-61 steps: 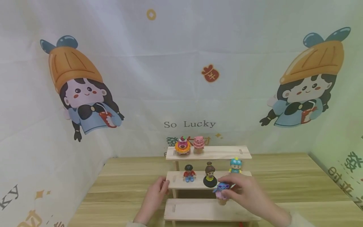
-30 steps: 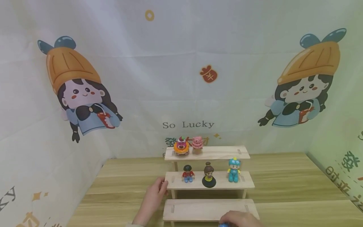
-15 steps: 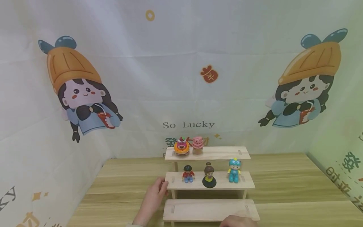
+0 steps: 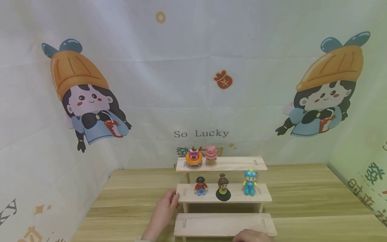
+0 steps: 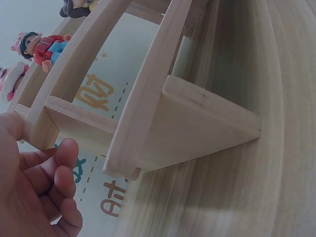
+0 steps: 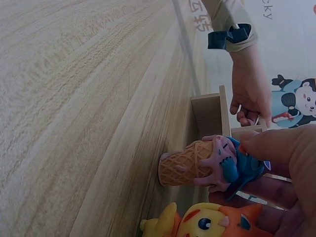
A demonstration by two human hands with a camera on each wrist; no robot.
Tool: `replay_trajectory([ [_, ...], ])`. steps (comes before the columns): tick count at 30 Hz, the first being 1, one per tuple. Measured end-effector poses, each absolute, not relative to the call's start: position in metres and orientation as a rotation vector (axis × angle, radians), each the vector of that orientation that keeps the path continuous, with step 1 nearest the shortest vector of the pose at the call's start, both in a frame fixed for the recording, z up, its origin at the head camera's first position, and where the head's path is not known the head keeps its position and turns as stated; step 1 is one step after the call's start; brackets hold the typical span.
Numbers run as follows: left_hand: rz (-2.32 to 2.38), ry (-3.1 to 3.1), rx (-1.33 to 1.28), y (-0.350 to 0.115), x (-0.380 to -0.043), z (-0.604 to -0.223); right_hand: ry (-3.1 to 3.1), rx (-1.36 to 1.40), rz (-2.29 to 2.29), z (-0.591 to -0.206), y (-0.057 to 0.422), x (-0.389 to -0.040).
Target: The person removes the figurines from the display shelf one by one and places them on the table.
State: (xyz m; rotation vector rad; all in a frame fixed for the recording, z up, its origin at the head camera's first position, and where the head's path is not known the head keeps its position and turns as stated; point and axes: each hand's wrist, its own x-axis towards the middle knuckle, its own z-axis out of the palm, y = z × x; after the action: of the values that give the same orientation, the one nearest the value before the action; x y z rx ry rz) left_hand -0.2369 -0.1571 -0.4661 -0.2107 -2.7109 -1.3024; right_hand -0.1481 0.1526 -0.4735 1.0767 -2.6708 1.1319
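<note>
My left hand (image 4: 163, 210) grips the left end of the middle shelf of a three-tier wooden display stand (image 4: 223, 223); the left wrist view shows its thumb against the shelf end and the other fingers curled. My right hand (image 4: 254, 236) is at the front of the lowest shelf, partly cut off by the head view's bottom edge. In the right wrist view it pinches the blue head of an ice-cream-cone figurine (image 6: 197, 163), whose cone points toward the wooden tabletop; whether it touches is unclear. A yellow-and-orange toy (image 6: 202, 224) is beside the figurine.
A doughnut-ringed bear figurine (image 4: 194, 156) and a pink cone figurine (image 4: 211, 154) stand on the top shelf. The middle shelf bears a red-jacketed figure (image 4: 201, 186), a bun-haired doll (image 4: 223, 188) and a teal-suited figure (image 4: 249, 182). Printed cloth (image 4: 145, 101) hangs behind.
My right hand has carried the blue cone figurine from beside the middle shelf down and toward me, below the lowest shelf's front. My left hand has stayed at the shelf end.
</note>
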Motion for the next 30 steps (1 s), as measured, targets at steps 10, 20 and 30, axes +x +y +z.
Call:
replay_trajectory([
  [10, -1.310, -2.703, -0.201, -0.156, -0.235, -0.464, -2.662, 1.164, 1.077, -0.472, 0.153, -0.152],
  [20, -1.305, -2.699, -0.198, -0.155, -0.234, -0.462, -2.810, 1.185, 1.131, -0.454, 0.156, -0.160],
  [30, -1.309, -2.698, -0.213, -0.155, -0.233, -0.462, -2.908, 1.031, 1.178, -0.426, 0.154, -0.166],
])
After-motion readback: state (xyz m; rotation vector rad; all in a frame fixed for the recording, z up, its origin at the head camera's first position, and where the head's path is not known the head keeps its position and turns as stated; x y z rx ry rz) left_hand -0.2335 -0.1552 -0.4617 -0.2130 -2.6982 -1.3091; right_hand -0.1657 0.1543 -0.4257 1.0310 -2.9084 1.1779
